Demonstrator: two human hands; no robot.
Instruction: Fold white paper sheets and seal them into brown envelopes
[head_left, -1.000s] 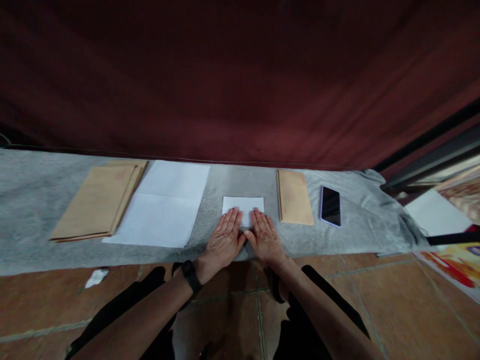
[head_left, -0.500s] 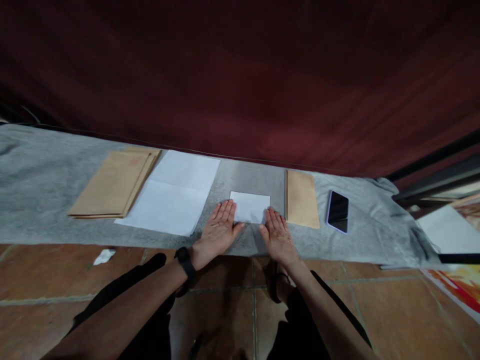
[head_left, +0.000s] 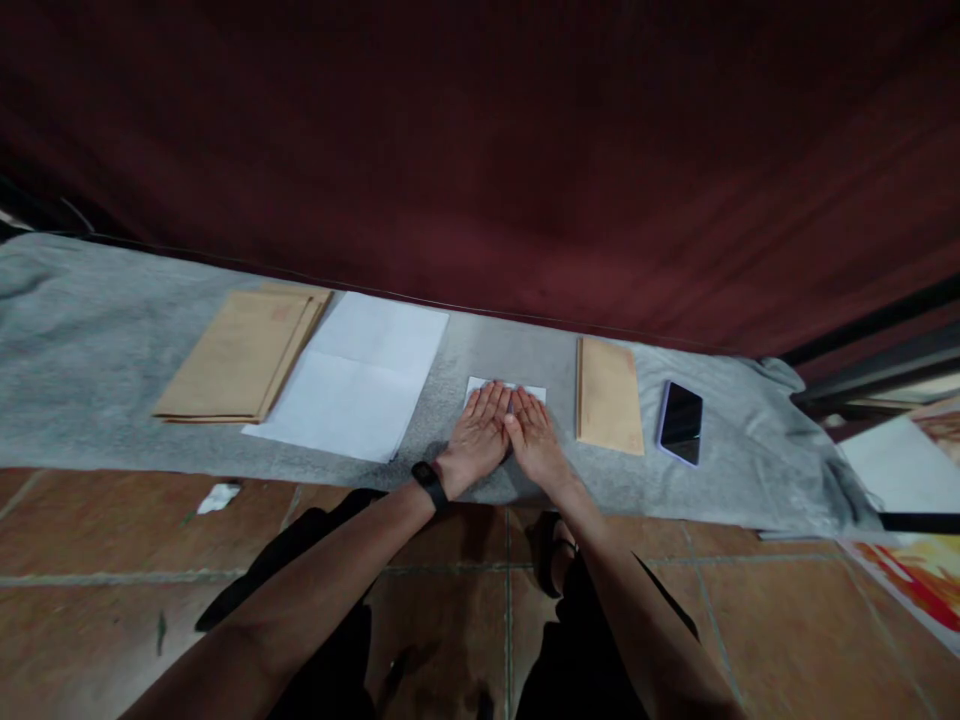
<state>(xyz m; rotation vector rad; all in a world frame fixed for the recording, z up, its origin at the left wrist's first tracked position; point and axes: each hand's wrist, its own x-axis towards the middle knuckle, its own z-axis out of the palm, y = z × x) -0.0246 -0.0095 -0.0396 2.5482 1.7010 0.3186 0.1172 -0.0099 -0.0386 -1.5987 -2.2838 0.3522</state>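
A small folded white paper lies on the grey cloth in front of me, mostly covered by my hands. My left hand rests flat on it with fingers stretched out. Beside it, my right hand is also laid flat on the paper, its thumb touching the left hand. White paper sheets with a crease across them lie to the left. Farther left is a stack of brown envelopes. Right of my hands sits a smaller pile of brown envelopes.
A phone in a light purple case lies right of the envelopes. The grey cloth covers a long narrow surface, with a dark red curtain behind. A crumpled white scrap is on the tiled floor.
Both hands have moved inward from the sides of the folded paper and now lie side by side over it. The view has shifted slightly.
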